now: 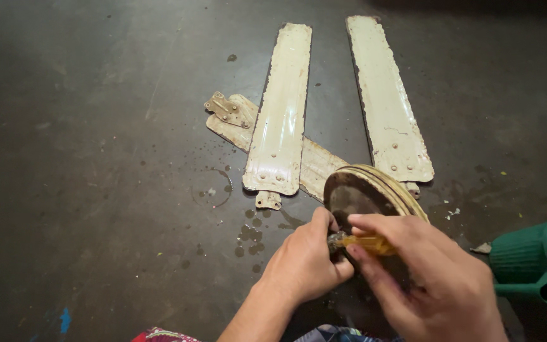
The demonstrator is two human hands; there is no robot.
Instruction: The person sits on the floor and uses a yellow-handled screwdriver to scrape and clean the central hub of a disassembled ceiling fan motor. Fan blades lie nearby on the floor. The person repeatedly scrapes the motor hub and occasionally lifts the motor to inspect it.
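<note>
Your right hand (435, 282) grips a yellow-handled screwdriver (365, 242) against the round fan motor housing (365, 190), your left hand (303, 263) pinches its tip there, so the housing stays unopened while three detached fan blades (280, 114) lie on the floor (83, 158) beyond.

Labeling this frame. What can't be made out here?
- Screwdriver tip: head view, hidden behind the left hand.
- Round fan housing: lower part covered by both hands; right hand blocks it.
- Third blade: mostly under the middle blade.
- Green container: cut off by the right edge.
</note>
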